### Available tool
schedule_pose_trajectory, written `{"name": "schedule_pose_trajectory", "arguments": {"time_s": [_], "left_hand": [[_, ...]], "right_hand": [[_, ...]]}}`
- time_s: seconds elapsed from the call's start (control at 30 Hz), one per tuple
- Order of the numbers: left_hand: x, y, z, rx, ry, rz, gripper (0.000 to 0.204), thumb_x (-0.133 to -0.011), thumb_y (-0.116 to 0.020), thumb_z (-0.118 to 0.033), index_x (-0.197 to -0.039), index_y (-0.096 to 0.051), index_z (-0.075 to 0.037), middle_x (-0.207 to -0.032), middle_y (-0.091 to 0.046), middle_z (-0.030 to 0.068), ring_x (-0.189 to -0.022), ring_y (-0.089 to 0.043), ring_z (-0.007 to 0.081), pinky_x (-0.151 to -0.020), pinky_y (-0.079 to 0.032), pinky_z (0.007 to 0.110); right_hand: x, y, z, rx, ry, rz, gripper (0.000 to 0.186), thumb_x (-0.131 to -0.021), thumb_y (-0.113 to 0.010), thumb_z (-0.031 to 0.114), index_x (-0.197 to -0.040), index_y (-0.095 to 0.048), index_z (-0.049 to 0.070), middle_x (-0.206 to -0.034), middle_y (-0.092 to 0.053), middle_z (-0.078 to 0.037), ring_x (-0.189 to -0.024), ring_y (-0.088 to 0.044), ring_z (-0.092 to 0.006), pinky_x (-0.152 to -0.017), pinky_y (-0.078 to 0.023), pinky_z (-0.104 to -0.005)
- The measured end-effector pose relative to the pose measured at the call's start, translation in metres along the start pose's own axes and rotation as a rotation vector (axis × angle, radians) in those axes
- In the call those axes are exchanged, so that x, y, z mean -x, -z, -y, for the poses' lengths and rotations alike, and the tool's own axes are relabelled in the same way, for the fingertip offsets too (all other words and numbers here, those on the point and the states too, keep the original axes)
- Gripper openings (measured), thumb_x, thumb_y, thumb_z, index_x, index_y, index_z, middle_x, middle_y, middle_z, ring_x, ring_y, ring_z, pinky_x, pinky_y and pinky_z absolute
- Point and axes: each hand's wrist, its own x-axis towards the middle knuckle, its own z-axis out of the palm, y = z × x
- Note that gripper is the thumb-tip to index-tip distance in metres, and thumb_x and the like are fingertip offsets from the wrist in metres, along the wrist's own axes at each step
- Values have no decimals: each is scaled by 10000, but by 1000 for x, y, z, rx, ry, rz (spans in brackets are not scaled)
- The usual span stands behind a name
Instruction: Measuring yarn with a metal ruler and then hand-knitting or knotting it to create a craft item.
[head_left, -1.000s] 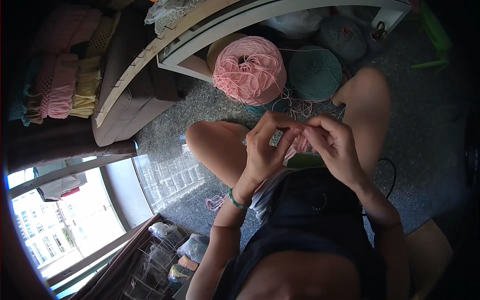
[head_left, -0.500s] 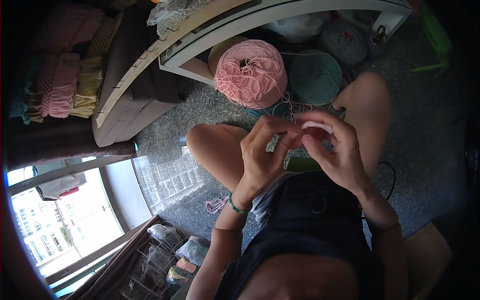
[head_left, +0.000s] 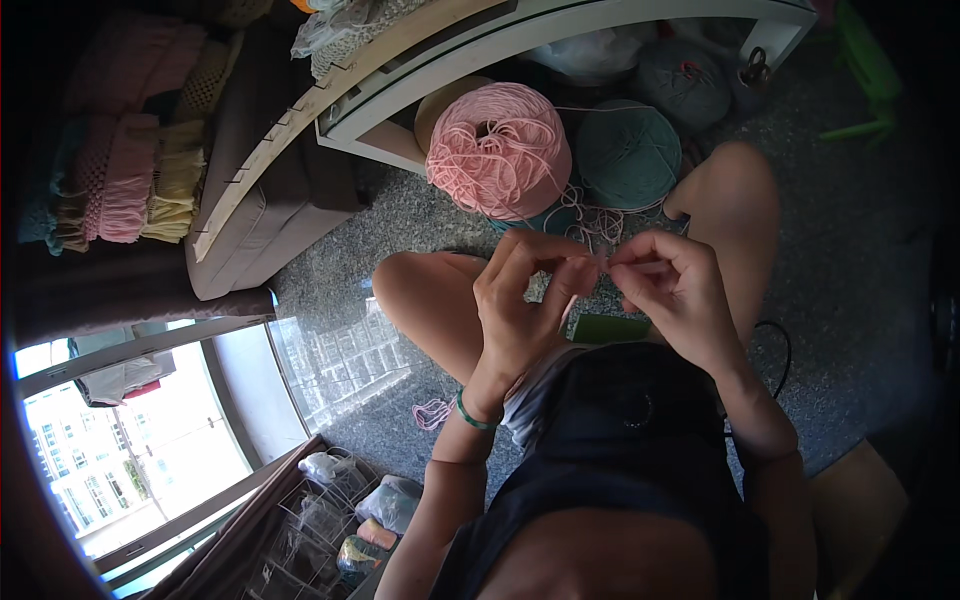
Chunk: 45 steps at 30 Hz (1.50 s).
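We see a big pink yarn ball (head_left: pixel 500 150), and we tell each place from it. The pink yarn (head_left: pixel 601 262) in the two hands is nearer to the person than the big pink yarn ball and a bit to its right. The left hand (head_left: pixel 515 300) has its thumb and pointing finger together, pinching that pink yarn. The right hand (head_left: pixel 692 300) pinches it too, with thumb and finger together, and a pale bit of strand shows inside its bent fingers. The tips of both hands are very near each other. We cannot tell how the yarn goes there, because it is too small. We see a teal yarn ball (head_left: pixel 630 155) just to the right of the big pink yarn ball, and a grey ball (head_left: pixel 686 88) farther right. A flat green thing (head_left: pixel 608 328) is on the person's side of the big pink yarn ball, past the fingers. We find a little pink heap of yarn (head_left: pixel 433 412) on the floor, also on that side and a bit to the left. Fringed cloths (head_left: pixel 125 180) in pink and yellow are far to the left of the big pink yarn ball.
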Motion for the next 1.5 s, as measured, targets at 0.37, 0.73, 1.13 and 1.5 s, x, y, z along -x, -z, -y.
{"name": "schedule_pose_trajectory", "arguments": {"time_s": [0.37, 0.73, 1.13, 1.5], "left_hand": [[-4, 1, -5, -143, -294, 160, 127, -729, -683, 32, -835, -632, -16, -869, -613, 84, -682, -627, 169, -610, -510, 250], [7, 1, 15, 468, 284, 198, 136, -840, -623, -24, -957, -575, 24, -900, -619, 78, -713, -597, 85, -625, -496, 202], [6, 0, 8, 310, 206, 149, 245, -790, -657, 24, -1013, -556, 10, -874, -641, 72, -730, -611, 106, -643, -501, 219], [0, 3, 10, -466, -703, 163, 338, -682, -684, 45, -933, -477, -47, -882, -636, 97, -719, -630, 240, -596, -504, 308]], "right_hand": [[-1, -6, -17, -516, -95, -6, 106, -835, -605, 4, -934, -584, -30, -826, -628, -71, -773, -624, -104, -725, -526, -227], [-1, -10, -6, -272, 60, -29, 123, -806, -645, -10, -912, -586, -25, -868, -628, -71, -813, -627, -109, -760, -523, -223], [-3, -11, -10, -400, 19, -132, 99, -802, -628, -43, -893, -590, -31, -840, -645, -86, -782, -631, -111, -720, -521, -215], [2, -18, -8, 226, 262, -271, 81, -796, -618, -48, -876, -605, -36, -802, -646, -89, -737, -636, -126, -646, -508, -234]]}}
